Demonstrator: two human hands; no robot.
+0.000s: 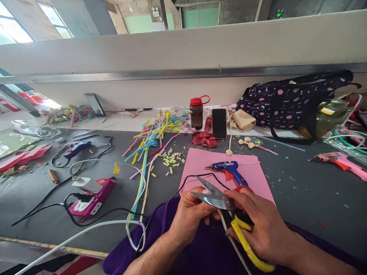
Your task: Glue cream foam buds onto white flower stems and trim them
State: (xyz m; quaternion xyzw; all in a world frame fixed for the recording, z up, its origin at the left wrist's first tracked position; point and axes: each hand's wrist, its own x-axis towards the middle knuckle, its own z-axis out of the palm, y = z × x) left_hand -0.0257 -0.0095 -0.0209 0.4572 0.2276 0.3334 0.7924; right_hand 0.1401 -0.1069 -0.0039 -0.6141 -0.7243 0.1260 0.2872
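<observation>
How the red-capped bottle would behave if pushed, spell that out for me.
Pushed near the top, the red-capped bottle would probably tip, since it stands upright and is taller than wide. On its side it would likely roll, as its body looks round, though the red loop sticking out from the cap might check it.

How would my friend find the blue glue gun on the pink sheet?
On the dark table, find the pink sheet. The blue glue gun lies on it, just beyond the scissors, nozzle pointing left. Unlike the pink glue gun at far right, it's blue; unlike the blue tool at left, it's on the sheet.
</observation>
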